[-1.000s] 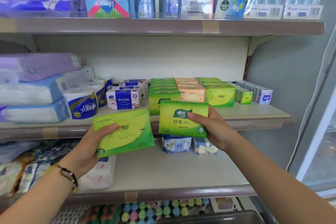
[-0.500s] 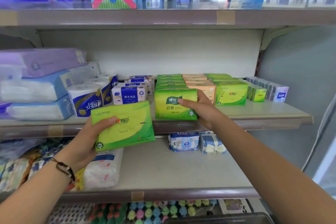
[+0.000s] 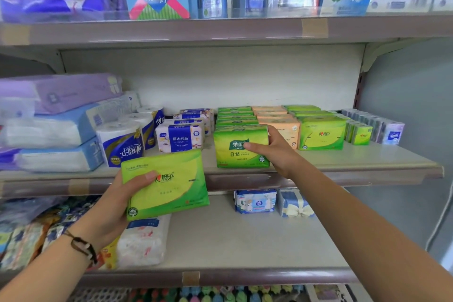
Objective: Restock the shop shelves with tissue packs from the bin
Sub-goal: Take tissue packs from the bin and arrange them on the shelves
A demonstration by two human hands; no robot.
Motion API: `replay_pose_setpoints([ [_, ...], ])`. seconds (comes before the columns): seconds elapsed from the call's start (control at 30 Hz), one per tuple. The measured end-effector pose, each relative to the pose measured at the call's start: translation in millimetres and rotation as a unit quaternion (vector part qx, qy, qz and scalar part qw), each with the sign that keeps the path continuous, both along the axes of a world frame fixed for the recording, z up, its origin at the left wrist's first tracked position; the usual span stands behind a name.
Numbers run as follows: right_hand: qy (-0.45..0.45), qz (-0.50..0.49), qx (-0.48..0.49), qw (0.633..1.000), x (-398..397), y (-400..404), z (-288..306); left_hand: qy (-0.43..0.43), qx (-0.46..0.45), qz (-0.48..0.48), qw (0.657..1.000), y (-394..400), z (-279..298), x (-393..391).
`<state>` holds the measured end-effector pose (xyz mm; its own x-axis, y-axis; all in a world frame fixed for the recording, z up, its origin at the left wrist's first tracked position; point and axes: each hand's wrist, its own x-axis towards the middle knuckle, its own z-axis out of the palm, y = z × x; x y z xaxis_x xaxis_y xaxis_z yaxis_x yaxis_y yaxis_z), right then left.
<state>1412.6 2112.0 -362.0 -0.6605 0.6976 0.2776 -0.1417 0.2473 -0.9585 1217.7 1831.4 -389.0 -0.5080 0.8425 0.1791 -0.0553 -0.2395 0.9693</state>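
Right hand (image 3: 277, 152) grips a green tissue pack (image 3: 241, 146) standing upright on the middle shelf (image 3: 367, 164), at the front of the green row. Left hand (image 3: 117, 203) clutches a second green pack (image 3: 169, 185), tilted, out in front of the shelf edge, thumb across its face.

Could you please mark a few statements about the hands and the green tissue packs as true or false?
1. The right hand holds a green plastic-wrapped tissue pack standing on the middle shelf. True.
2. The left hand is empty. False: it grips a second green tissue pack.
3. The left hand's pack rests on the shelf. False: it is held in the air, tilted.
4. Peach tissue packs sit right of the right hand's pack. True.
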Motion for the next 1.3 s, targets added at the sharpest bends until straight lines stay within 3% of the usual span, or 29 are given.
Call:
replay_pose_setpoints([
  [0.53,-0.076,-0.119,0.145,0.979,-4,8,-19,-0.012,0.009,-0.007,1.000,1,-3,6],
  [1.07,-0.143,-0.116,0.158,0.970,9,-3,-11,-0.010,0.003,-0.008,1.000,-2,-1,9],
  [1.2,-0.048,-0.220,0.189,0.956,21,-28,-7,-0.001,-0.010,-0.018,1.000,3,2,17],
  [1.3,0.001,-0.142,0.141,0.980,37,-62,-4,0.000,-0.012,-0.021,1.000,11,5,28],
])
